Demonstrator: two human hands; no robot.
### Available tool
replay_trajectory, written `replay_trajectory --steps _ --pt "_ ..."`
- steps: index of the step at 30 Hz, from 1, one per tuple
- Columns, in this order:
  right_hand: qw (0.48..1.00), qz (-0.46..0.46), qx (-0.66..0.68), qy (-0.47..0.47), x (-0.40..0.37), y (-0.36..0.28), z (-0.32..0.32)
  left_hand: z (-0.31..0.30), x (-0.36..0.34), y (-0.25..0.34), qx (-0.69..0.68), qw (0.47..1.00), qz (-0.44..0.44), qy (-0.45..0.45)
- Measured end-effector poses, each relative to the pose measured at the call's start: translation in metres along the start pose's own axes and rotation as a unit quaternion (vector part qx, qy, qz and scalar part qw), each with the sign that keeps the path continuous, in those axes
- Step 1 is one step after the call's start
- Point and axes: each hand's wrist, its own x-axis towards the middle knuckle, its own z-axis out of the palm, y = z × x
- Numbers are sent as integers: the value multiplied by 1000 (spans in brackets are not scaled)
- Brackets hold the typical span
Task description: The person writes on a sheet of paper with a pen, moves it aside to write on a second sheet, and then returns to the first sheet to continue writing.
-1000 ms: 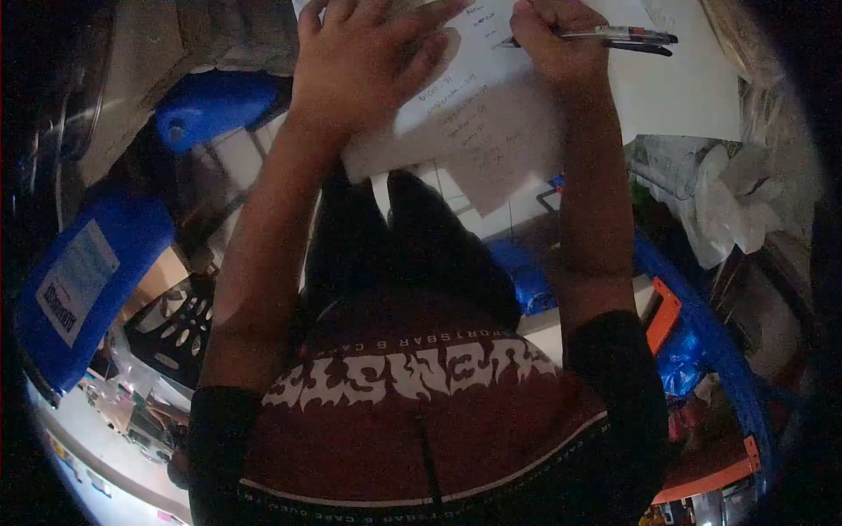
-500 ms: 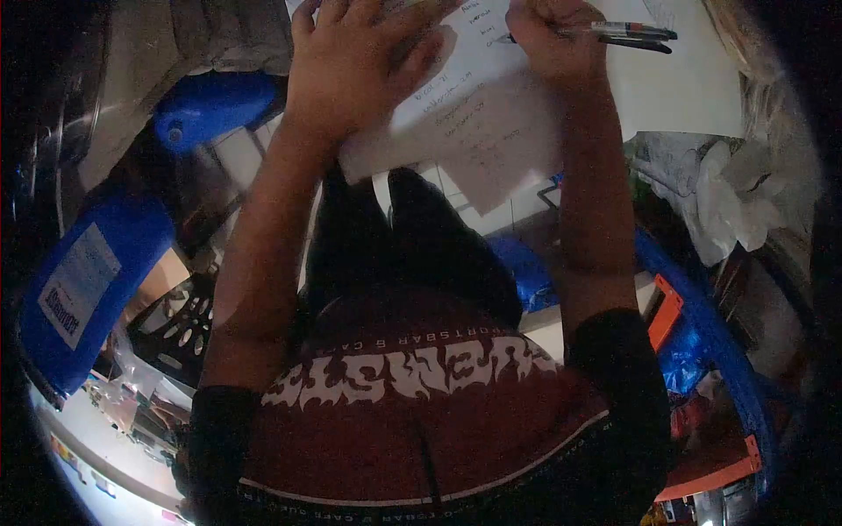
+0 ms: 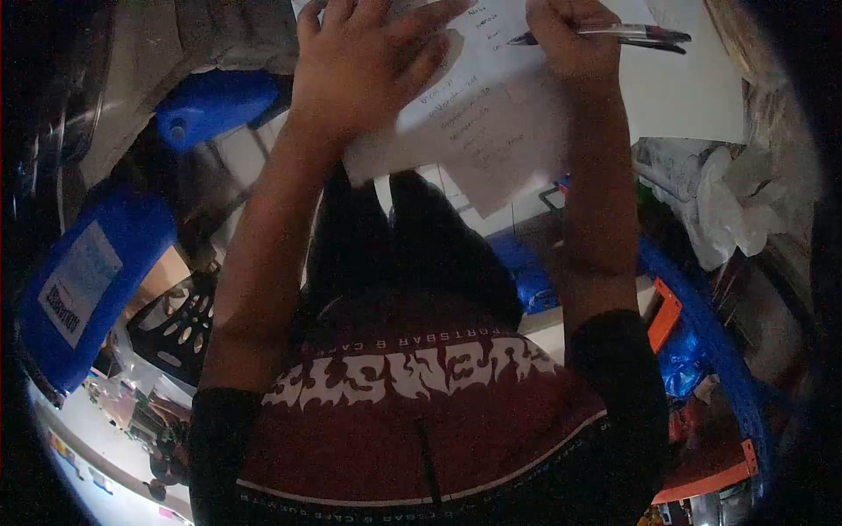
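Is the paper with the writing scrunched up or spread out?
Spread out: the paper lies open beneath the left hand, with several handwritten lines showing across it.

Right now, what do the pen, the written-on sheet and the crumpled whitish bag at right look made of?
Pen: probably smooth, glossy plastic; pale highlights run along the barrel.
Sheet: almost surely paper, matte; it carries handwriting and shows no sharp glare.
Bag: likely thin plastic film, slightly shiny; creased and part see-through.
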Motion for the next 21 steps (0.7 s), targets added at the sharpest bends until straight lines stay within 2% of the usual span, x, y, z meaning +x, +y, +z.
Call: replay_trajectory --steps 1,2,3,4,5,6,7,8,9,10,11,12,13,14,15,16,17,18,19,21 --pt "1000 1 0 1 -3 4 2 0 0 -1 7 1000 2 0" --pt "901 -55 -376 208 -8 11 4 1 0 -1 14 1000 4 -1" --pt "625 -100 -678 373 -9 15 10 0 0 0 13 1000 4 -1" --pt "624 -100 -679 374 -11 13 3 -2 0 2 10 1000 2 -4" --pt "890 -99 -356 267 -13 10 -9 -3 1 2 7 1000 0 -7" --pt "990 -80 32 111 -8 9 -6 -2 1 2 7 1000 0 -6" --pt "990 -80 31 111 -8 10 1 0 1 0 14 1000 -1 -9" --pt "925 -101 -291 224 -11 12 8 1 0 0 21 1000 -2 -12" --pt "747 -111 -578 310 -10 15 17 1 0 0 21 1000 -2 -12" --pt "747 -111 -578 310 -11 14 8 1 -1 0 25 1000 -2 -10" --pt "909 -157 -225 314 -12 13 -10 1 -1 0 30 1000 -2 -8" --pt "932 -178 163 270 -8 14 -11 1 0 1 30 1000 -2 -8" --pt "932 -179 163 269 -10 13 -10 1 0 1 30 999 -7 -8" --pt "945 -143 -54 289 -14 12 -7 1 1 2 30 999 -11 -9" --pt "911 -100 -269 295 -15 11 -3 1 1 2 30 999 -10 -9" --pt "911 -101 -270 295 -14 12 -7 0 1 1 18 1000 -7 -9" --pt "935 -142 -117 303 -12 13 -12 0 1 0 8 1000 -5 -9" --pt "935 -180 39 303 -11 13 -14 0 1 0 8 1000 -4 -9" --pt "935 -181 38 302 -12 14 -14 1 1 0 18 1000 -5 -9" --pt "911 -152 -249 292 -16 13 -11 1 1 0 28 1000 -4 -8"
